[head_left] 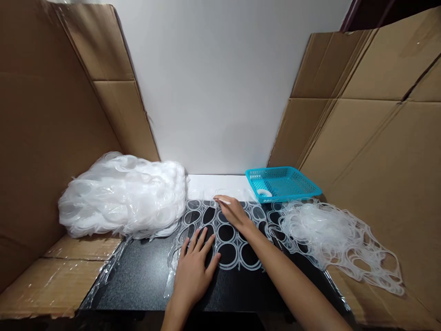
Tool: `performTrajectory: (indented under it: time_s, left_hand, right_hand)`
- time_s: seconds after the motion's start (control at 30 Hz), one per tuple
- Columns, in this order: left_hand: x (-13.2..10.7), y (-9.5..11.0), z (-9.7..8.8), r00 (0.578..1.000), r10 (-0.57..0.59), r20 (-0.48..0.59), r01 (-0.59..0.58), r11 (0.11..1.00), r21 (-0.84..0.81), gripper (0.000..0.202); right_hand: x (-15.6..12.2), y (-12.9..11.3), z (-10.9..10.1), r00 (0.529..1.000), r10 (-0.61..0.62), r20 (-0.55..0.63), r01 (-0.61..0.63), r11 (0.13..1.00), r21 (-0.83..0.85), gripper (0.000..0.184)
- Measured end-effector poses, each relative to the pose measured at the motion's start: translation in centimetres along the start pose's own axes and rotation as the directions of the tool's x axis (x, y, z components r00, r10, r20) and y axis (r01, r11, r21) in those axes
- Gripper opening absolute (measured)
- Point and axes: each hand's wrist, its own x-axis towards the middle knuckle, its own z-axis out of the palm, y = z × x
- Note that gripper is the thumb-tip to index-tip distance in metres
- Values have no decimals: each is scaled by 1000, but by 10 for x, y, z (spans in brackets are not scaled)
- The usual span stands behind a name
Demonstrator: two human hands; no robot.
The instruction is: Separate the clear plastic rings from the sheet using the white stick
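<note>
At the worktop's left edge sits your heap of clear plastic sheets (pixel 122 195). Your left hand (pixel 195 269) lies flat, fingers spread, pressing the ringed plastic sheet (pixel 225 234) at the middle. Your right hand (pixel 234 211) pinches a small white piece (pixel 223 200) near the back edge. Further right: blue basket (pixel 282 183), tangled plastic scrap (pixel 339 234).

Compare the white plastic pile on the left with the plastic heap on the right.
The left pile is tall, dense and opaque white; the right heap is low, loose and see-through. The left pile looks like stacked sheets that keep their rings; the right heap is webbing with open holes, trailing onto the cardboard. The left pile sits clear of the blue basket; the right heap lies just before it. Both are translucent white plastic.
</note>
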Motion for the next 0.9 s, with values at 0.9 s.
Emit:
performTrajectory:
  time_s: [0.9]
  left_hand:
    - [-2, -10, 10, 997, 47, -69, -46, 999, 7, 53]
  right_hand:
    - [-54, 17, -29, 994, 107, 19, -109, 978, 178, 27]
